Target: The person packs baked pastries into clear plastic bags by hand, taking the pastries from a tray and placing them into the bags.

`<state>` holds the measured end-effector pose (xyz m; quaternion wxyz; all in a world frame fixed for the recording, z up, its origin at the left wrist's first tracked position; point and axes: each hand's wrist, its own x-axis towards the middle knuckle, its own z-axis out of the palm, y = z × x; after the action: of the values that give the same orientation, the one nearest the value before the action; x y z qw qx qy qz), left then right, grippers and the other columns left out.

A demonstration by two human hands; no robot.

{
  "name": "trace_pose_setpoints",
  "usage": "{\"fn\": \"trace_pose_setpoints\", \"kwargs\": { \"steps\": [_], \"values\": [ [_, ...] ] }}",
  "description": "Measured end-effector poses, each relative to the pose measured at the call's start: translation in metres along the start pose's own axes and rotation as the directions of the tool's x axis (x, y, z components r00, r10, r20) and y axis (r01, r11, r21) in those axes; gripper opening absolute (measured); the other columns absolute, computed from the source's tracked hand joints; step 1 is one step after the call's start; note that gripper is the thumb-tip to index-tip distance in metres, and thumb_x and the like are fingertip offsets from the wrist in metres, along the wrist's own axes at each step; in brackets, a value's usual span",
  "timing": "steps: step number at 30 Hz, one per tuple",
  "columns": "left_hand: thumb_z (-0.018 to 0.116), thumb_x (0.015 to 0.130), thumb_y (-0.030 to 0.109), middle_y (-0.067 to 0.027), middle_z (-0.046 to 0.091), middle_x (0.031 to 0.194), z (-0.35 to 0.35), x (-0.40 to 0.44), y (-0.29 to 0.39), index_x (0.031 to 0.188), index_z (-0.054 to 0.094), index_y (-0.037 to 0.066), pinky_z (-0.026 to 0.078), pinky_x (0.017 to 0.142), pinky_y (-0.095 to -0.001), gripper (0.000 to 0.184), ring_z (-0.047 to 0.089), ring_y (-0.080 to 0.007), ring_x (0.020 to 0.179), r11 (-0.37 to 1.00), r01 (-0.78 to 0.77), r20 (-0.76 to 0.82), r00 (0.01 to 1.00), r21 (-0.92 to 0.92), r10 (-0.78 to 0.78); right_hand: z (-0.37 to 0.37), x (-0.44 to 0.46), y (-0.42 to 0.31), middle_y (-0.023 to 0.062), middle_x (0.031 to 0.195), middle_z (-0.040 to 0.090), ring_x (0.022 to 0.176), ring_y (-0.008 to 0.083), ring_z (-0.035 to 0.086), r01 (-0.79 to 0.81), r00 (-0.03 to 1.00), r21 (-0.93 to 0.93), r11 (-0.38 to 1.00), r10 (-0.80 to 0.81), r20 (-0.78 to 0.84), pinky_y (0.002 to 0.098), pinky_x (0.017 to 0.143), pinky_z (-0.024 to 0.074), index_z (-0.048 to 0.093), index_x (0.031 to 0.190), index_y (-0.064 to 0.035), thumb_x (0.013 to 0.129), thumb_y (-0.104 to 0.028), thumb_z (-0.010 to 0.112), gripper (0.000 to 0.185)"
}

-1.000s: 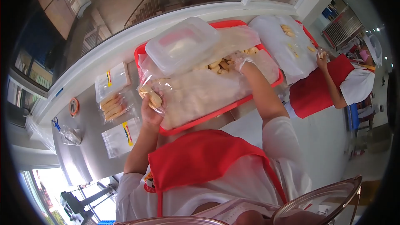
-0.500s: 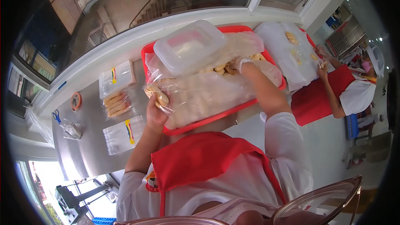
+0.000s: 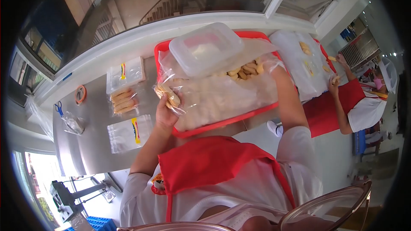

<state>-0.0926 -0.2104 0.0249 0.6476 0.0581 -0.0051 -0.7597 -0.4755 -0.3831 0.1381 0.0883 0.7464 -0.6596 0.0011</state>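
My left hand (image 3: pixel 168 110) is closed round a clear plastic bag of finger-shaped pastries (image 3: pixel 169 96), over the near left corner of a red tray (image 3: pixel 201 131). Translucent plastic sheeting (image 3: pixel 227 102) lines and partly covers the tray. Through a gap in it a heap of similar pastries (image 3: pixel 245 71) shows. At the right end of the tray, by that gap, is my right hand (image 3: pixel 273 63) in a thin clear glove. Its fingers blend into the sheeting, so their grip is unclear. On the sheeting rests a translucent lidded box (image 3: pixel 206 48).
Left on the steel table (image 3: pixel 94 145) are a filled pastry bag (image 3: pixel 124 101), flat labelled bags (image 3: pixel 129 133), a tape roll (image 3: pixel 80 94) and blue-handled scissors (image 3: pixel 58 108). At right, a co-worker (image 3: pixel 338 102) handles pastries at a second plastic-covered tray (image 3: pixel 295 66).
My right hand has moved right, off the heap, so more pastries show. My left hand still holds the bag. The co-worker's far hand has risen with a pastry. The view has shifted slightly.
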Motion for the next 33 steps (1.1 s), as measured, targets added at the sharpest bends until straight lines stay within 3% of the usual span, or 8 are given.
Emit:
{"fn": "trace_pose_setpoints", "kwargs": {
  "steps": [2,4,7,9,12,14,18,33],
  "values": [
    [0.056,0.082,0.019,-0.0074,0.058,0.097,0.005,0.000,-0.001,0.104,0.053,0.009,0.042,0.089,-0.0383,0.025,0.053,-0.0241,0.093,1.000,-0.007,0.027,1.000,-0.005,0.007,-0.021,-0.018,-0.002,0.0128,0.099,0.055,0.090,0.0246,0.055,-0.088,0.996,0.385,0.919,0.084,0.028,0.0335,0.073,0.0460,0.052,0.099,-0.0074,0.072,-0.018,0.057,0.030],
    [0.055,0.082,0.021,-0.0073,0.058,0.097,0.010,0.000,-0.001,0.105,0.052,0.010,0.042,0.088,-0.0383,0.025,0.053,-0.0242,0.093,1.000,-0.012,0.073,0.997,-0.011,0.012,-0.021,-0.044,-0.023,0.0068,0.094,0.053,0.076,0.0159,0.057,-0.234,0.971,0.904,0.357,0.042,0.234,0.0290,0.059,0.0492,0.052,0.094,-0.0092,0.073,-0.012,0.057,0.022],
    [0.054,0.083,0.024,-0.0070,0.058,0.098,0.003,0.004,0.001,0.106,0.052,0.011,0.043,0.087,-0.0384,0.026,0.053,-0.0239,0.094,0.999,-0.031,-0.032,0.999,-0.021,0.030,0.015,-0.091,-0.092,0.0050,0.081,0.054,0.071,0.0155,0.057,-0.165,0.984,0.983,-0.077,-0.072,0.160,0.0261,0.057,0.0473,0.050,0.097,-0.0106,0.075,-0.007,0.060,0.024],
    [0.054,0.083,0.024,-0.0063,0.058,0.100,-0.001,0.005,0.001,0.107,0.052,0.012,0.043,0.087,-0.0385,0.027,0.053,-0.0237,0.096,1.000,-0.014,-0.008,1.000,0.024,0.014,0.055,-0.109,-0.125,0.0068,0.089,0.053,0.085,0.0152,0.055,-0.240,0.931,0.970,-0.035,-0.292,0.220,0.0289,0.064,0.0485,0.050,0.102,-0.0094,0.075,-0.005,0.061,0.030],
    [0.054,0.083,0.024,-0.0053,0.058,0.103,-0.005,0.003,0.003,0.109,0.052,0.013,0.042,0.087,-0.0389,0.028,0.053,-0.0234,0.099,0.998,0.008,0.028,1.000,0.058,-0.010,0.078,-0.127,-0.160,0.0095,0.095,0.053,0.094,0.0198,0.052,0.719,0.675,0.455,0.526,-0.370,-0.638,0.0342,0.074,0.0469,0.049,0.107,-0.0086,0.074,-0.005,0.061,0.035],
    [0.055,0.083,0.024,-0.0049,0.058,0.104,-0.005,0.001,0.003,0.110,0.052,0.014,0.042,0.087,-0.0393,0.029,0.052,-0.0234,0.100,0.998,0.012,0.035,0.999,0.063,-0.015,0.079,-0.137,-0.164,0.0106,0.097,0.053,0.097,0.0249,0.051,0.521,0.831,0.785,0.337,-0.409,-0.376,0.0363,0.079,0.0444,0.050,0.107,-0.0080,0.073,-0.006,0.061,0.036],
    [0.055,0.083,0.024,-0.0047,0.058,0.103,0.003,0.000,0.001,0.109,0.052,0.014,0.042,0.087,-0.0401,0.028,0.052,-0.0241,0.100,0.999,-0.008,0.012,1.000,0.040,0.007,0.055,-0.135,-0.156,0.0132,0.103,0.050,0.098,0.0315,0.048,0.794,0.569,0.553,0.252,-0.629,-0.530,0.0376,0.084,0.0422,0.050,0.108,-0.0076,0.071,-0.009,0.061,0.039],
    [0.055,0.082,0.021,-0.0062,0.059,0.098,0.005,0.000,0.000,0.104,0.055,0.013,0.043,0.087,-0.0416,0.023,0.053,-0.0265,0.096,1.000,-0.008,0.007,1.000,0.023,0.007,0.067,-0.127,-0.157,0.0147,0.084,0.050,0.080,0.0312,0.050,0.273,0.934,0.810,0.519,-0.344,-0.095,0.0385,0.071,0.0423,0.050,0.084,-0.0041,0.068,-0.013,0.067,0.025]
  ]
}}
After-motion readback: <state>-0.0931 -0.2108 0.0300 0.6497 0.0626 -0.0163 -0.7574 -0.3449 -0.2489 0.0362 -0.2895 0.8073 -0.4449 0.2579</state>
